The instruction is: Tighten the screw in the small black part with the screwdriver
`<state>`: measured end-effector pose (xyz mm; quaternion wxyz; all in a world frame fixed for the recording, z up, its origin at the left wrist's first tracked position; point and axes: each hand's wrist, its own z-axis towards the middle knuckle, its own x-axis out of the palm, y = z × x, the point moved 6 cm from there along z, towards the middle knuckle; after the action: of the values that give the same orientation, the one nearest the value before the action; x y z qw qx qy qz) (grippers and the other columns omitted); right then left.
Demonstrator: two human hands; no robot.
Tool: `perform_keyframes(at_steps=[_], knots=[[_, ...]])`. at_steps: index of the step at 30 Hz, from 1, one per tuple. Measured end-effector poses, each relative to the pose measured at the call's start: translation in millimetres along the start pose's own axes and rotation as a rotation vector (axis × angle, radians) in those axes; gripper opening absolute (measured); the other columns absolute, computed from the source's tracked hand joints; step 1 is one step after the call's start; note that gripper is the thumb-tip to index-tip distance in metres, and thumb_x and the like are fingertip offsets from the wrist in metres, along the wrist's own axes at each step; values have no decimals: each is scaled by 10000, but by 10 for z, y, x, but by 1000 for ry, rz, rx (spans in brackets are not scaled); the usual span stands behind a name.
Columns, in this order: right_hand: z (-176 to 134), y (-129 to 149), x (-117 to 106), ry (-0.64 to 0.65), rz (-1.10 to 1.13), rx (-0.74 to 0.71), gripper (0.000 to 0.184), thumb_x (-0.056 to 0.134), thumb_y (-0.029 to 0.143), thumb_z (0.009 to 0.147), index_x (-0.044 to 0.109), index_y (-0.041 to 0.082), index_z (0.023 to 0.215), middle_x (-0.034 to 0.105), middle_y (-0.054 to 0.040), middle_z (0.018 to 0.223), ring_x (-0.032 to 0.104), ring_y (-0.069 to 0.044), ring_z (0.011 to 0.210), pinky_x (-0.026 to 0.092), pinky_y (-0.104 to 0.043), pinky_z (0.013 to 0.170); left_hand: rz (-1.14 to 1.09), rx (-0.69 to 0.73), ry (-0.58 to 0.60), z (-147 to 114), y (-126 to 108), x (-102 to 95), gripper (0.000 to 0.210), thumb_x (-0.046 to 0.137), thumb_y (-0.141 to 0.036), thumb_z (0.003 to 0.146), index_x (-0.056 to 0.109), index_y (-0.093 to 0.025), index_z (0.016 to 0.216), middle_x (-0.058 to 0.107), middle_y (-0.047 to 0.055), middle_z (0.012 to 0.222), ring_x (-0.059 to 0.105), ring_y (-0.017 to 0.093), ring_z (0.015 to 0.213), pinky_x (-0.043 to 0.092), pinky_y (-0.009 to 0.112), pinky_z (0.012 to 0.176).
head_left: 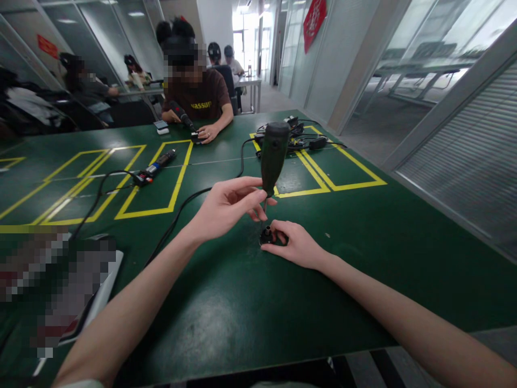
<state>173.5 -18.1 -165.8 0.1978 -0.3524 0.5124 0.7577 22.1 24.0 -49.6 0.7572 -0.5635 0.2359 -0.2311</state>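
Observation:
My left hand (230, 207) pinches a screwdriver (275, 153) low on its dark handle, where the shaft begins. The tool stands nearly upright, handle up. Its thin shaft points down at a small round black part (266, 235) with a short metal post on it; whether the tip touches is too small to tell. Lying on the green table, that part is gripped at its right side between the thumb and fingers of my right hand (297, 243).
Several black cables and adapters (299, 137) are heaped behind the screwdriver. A corded tool (155, 167) lies left on the yellow-taped green table (226, 323). Across it, a person (197, 91) handles a dark tool. At near left is a pixelated flat device (81, 291).

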Motion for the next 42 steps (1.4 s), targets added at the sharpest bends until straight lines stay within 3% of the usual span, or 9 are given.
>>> perform_keyframes(at_steps=[4, 8, 14, 18, 21, 27, 32, 37, 42], knots=[[1, -8, 6, 2, -8, 6, 388, 800, 400, 871, 474, 221, 762, 531, 47, 687, 476, -136, 615, 323, -263, 624, -36, 54, -59, -3, -51, 0, 411, 914, -390, 747, 647, -133, 928, 772, 28, 854, 716, 95, 596, 602, 197, 582], [-7, 3, 6, 10, -18, -13, 379, 782, 418, 885, 479, 223, 771, 544, 43, 692, 477, -136, 614, 332, -265, 627, -83, 51, -102, 1, -42, -16, 486, 942, -364, 710, 562, -174, 945, 732, -21, 821, 684, 83, 528, 588, 198, 537], [-26, 68, 1, 48, -9, -82, 354, 762, 428, 904, 497, 222, 792, 535, 41, 695, 493, -140, 622, 343, -267, 633, -42, 44, -101, 14, -42, -24, 389, 922, -396, 727, 704, -146, 931, 675, -33, 753, 564, 29, 477, 481, 168, 470], [-28, 68, -6, 63, -9, -72, 339, 760, 421, 908, 509, 223, 797, 545, 37, 701, 496, -142, 621, 348, -269, 625, -6, 60, -60, -3, -82, -35, 425, 821, -467, 828, 772, -150, 1107, 789, 69, 1060, 585, 35, 525, 524, 197, 533], [-34, 47, -9, 65, -15, -63, 349, 766, 426, 903, 508, 223, 783, 530, 38, 690, 494, -144, 615, 347, -271, 612, -15, 91, -10, -16, -102, -26, 458, 760, -449, 882, 758, -176, 1250, 779, 105, 1243, 625, 51, 573, 557, 214, 592], [-48, 12, 0, 58, -15, -75, 346, 759, 429, 906, 511, 224, 777, 524, 36, 670, 501, -154, 611, 352, -278, 603, -40, 65, -14, -26, -72, 11, 338, 750, -327, 895, 782, -160, 1187, 808, 90, 1144, 676, 99, 708, 593, 242, 699], [-46, -7, 13, 45, -35, -75, 361, 760, 451, 898, 508, 227, 769, 516, 41, 656, 498, -152, 597, 351, -277, 598, -28, 83, -76, -23, -76, 16, 392, 871, -352, 773, 774, -153, 1096, 781, 64, 1054, 626, 81, 676, 556, 221, 636], [-43, -10, 16, 45, -29, -66, 368, 763, 462, 892, 509, 225, 771, 527, 36, 670, 519, -156, 613, 358, -278, 606, 23, 107, -83, -24, -84, 4, 343, 885, -323, 747, 754, -165, 1022, 709, 41, 1059, 644, 99, 824, 547, 205, 699], [-36, 5, 13, 41, -17, -60, 363, 776, 433, 885, 503, 223, 770, 506, 45, 668, 491, -148, 605, 340, -278, 601, -40, 77, -131, -19, -84, 1, 492, 972, -378, 632, 623, -175, 914, 691, -18, 885, 567, 41, 612, 491, 169, 544]])
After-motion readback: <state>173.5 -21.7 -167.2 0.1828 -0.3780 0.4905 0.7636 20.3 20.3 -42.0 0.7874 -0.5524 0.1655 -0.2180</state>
